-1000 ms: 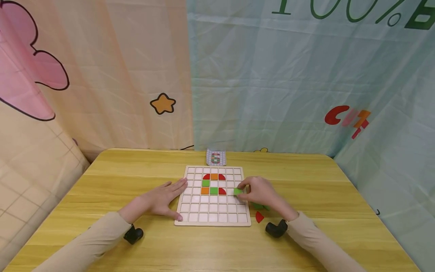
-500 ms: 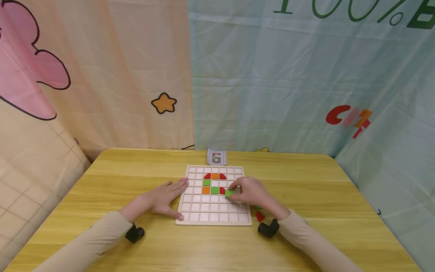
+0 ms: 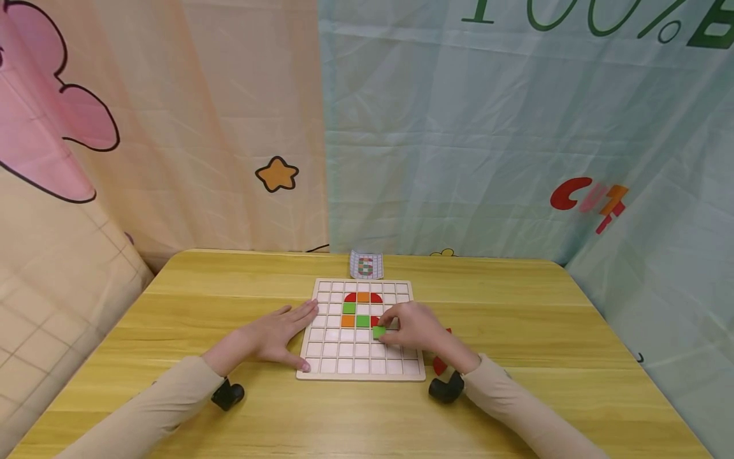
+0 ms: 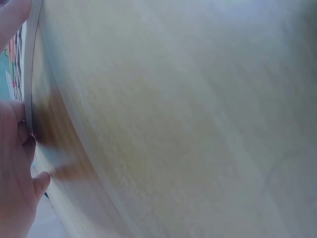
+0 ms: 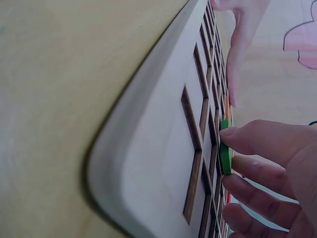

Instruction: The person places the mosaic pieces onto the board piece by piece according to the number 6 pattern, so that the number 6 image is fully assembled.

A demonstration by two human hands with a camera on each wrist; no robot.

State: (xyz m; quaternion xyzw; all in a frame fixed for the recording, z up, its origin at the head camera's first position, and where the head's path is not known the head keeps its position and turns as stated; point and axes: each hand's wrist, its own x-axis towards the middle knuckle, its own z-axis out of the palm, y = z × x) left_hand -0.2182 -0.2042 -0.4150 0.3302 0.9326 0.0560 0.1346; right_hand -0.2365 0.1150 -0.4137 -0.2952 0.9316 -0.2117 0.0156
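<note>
A white grid board [image 3: 360,376] lies on the table with coloured tiles set in its cells. An orange square [image 3: 363,297] sits between two rounded red tiles; below come a green square [image 3: 348,308] and a row of orange, green and red. My right hand [image 3: 414,326] pinches a loose green square tile [image 3: 378,333] between thumb and fingers, just below the red tile of that row. In the right wrist view this green tile [image 5: 226,153] stands close over the grid. Fingers spread, my left hand [image 3: 274,338] rests along the board's left edge.
Behind the board stands a small card [image 3: 366,266] printed with a coloured grid pattern. Loose red pieces [image 3: 439,366] lie on the wooden table [image 3: 241,280] right of the board, partly hidden by my right forearm. Printed curtains [image 3: 459,146] hang behind the table.
My right hand has carried the green tile leftward and slightly nearer, from the board's right side to below the red tile. My left hand has stayed at the edge.
</note>
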